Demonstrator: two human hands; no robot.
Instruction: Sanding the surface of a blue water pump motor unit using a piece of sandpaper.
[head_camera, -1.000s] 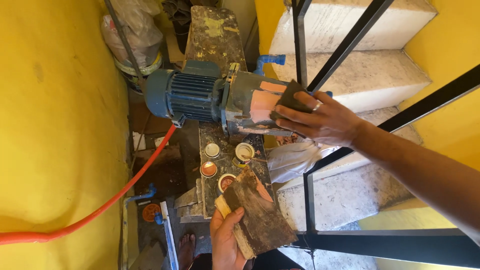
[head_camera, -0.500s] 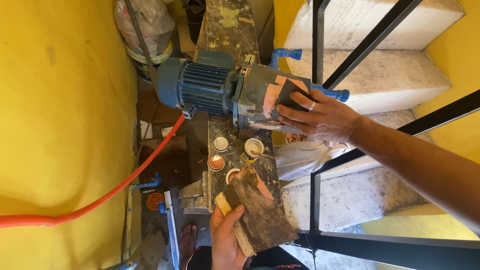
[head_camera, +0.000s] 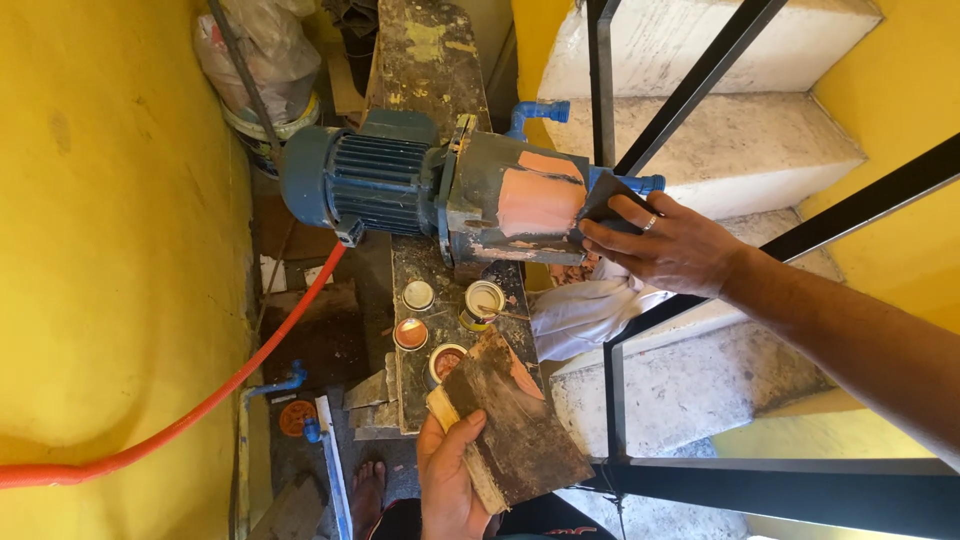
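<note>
A blue-grey motor pump (head_camera: 440, 190) lies on a paint-stained bench (head_camera: 425, 50); part of its body is coated salmon pink. My right hand (head_camera: 665, 245) presses a dark sanding sheet (head_camera: 605, 200) against the pump's right end. My left hand (head_camera: 450, 475) holds a dirty wooden board (head_camera: 515, 420) smeared with paint, low in the middle of the view.
Three small paint tins (head_camera: 482, 300) stand on the bench below the pump. A white rag (head_camera: 585, 310) hangs by the concrete stairs (head_camera: 720, 150). Black metal railing bars (head_camera: 610, 380) cross at right. An orange hose (head_camera: 200, 410) runs along the yellow wall (head_camera: 110, 250).
My right hand with the sanding sheet has slid rightward along the pump body toward its end. The camera view has shifted a little; the left hand keeps the board still.
</note>
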